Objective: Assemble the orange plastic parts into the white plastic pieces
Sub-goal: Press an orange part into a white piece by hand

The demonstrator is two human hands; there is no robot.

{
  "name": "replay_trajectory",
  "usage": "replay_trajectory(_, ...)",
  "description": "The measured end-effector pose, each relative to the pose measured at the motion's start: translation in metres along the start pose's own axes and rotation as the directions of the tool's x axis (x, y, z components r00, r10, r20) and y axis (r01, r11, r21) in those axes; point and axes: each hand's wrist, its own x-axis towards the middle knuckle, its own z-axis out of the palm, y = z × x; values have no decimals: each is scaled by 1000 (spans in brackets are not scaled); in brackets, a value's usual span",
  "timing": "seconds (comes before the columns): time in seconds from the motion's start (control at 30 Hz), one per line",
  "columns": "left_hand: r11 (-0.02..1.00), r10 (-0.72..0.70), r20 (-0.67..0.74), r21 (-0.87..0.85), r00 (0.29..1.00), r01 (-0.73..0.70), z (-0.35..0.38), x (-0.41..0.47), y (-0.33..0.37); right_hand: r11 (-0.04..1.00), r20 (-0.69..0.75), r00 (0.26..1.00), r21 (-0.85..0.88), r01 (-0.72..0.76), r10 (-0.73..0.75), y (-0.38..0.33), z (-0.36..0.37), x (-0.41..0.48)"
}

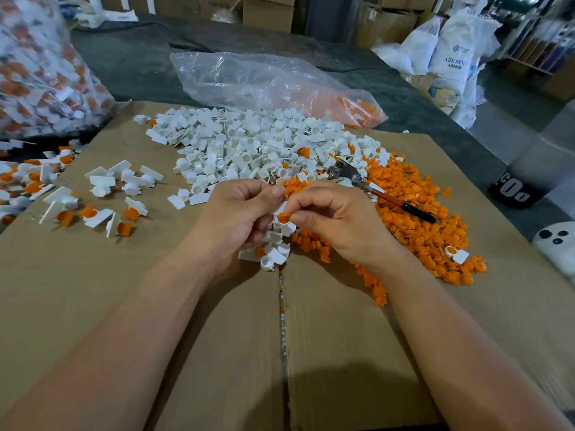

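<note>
Fingers of the left hand (239, 213) and right hand (336, 219) hide most of the white piece (284, 227) and orange part (283, 218). At ten o'clock a blurred bag (40, 73) is cut off; at three, a white object (557, 247).

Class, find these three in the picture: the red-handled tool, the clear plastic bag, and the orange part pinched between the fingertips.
red-handled tool (387, 197): head view, on its red shaft.
clear plastic bag (249, 79): head view, on its crumpled upper side.
orange part (283, 217): head view, on its round face.

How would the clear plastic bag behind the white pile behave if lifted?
The clear plastic bag looks thin and crumpled, so probably floppy. Orange parts sit at its right end, so it would likely sag there.
</note>
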Motion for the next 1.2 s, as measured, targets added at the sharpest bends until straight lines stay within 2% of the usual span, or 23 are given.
replay_trajectory(0.47, 1000, 0, -18, 1, 1000, 0, 0, 2, -2, 1000, -12, 1000, -24, 18, -18, 0, 0, -1)
replay_trajectory(0.67, 995, 41, 16, -95, 999, -39, -2, 2, -2, 956, -30, 986, 252, -150, 162, 0, -3, 1)
replay_trajectory(0.9, 991, 108, 70, -88, 992, -102, -2, -1, 0, 766, 98, 944, 560, -315, 316, 7, -10, 3)
replay_trajectory(1.2, 985, 140, 95, -119, 986, -129, 0, -1, 0, 647, 214, 905, 640, -414, 368, 8, -3, 6)
